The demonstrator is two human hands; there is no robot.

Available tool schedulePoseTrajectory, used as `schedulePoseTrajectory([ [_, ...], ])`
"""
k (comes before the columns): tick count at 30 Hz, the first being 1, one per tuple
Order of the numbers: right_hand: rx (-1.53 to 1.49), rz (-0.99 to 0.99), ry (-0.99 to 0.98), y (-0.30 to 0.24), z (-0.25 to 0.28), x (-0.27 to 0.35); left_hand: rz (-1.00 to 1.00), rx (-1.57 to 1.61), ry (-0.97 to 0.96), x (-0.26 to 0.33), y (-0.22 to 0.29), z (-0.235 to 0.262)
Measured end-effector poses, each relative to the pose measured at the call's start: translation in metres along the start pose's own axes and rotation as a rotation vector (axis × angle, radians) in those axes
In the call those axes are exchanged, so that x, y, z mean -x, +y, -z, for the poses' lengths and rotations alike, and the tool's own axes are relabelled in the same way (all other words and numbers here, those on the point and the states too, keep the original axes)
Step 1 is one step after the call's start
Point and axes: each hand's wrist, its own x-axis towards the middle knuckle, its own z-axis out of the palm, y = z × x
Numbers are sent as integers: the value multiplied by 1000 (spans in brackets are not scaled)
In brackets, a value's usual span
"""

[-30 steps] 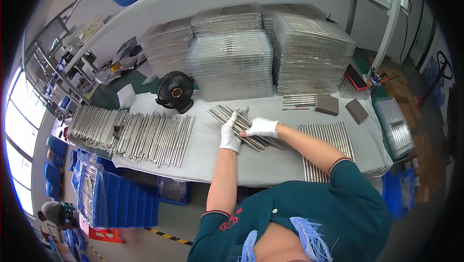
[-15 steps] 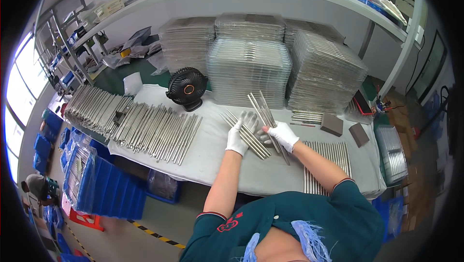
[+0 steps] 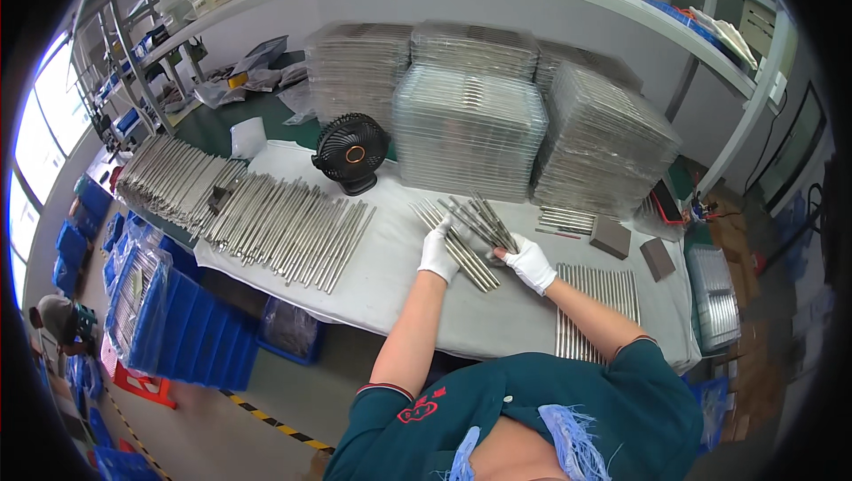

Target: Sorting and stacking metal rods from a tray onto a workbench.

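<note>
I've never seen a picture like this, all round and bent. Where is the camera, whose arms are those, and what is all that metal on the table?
The camera sits on a worker's head and looks down, so the arms coming up from the bottom are that person's own. Its wide lens bends straight edges near the rim. There is no machine, only two hands in white gloves. The left hand and the right hand both rest on a loose bundle of thin metal rods that fans out on the white-covered table. To the person's left lie long rows of similar rods, and a neat row of rods lies to the right. Behind stand a small black fan and tall stacks of clear trays. Two brown blocks lie at the right. Blue crates stand below the table.
</note>
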Motion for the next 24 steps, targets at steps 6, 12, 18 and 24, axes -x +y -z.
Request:
schedulePoseTrajectory([
  [6, 1217, 640, -235, -82, 0, -19, 23, 193, -114, -10, -9, 10],
  [12, 1268, 816, 170, -181, 21, -87, 9, 228, -100, 3, 0, 0],
  [18, 1292, 410, 175, -213, 54, -165, -10, 179, -70, 4, 2, -1],
  [24, 1396, 385, 65, -210, 49, -179, -3, 165, -53, 5, 1, -2],
])
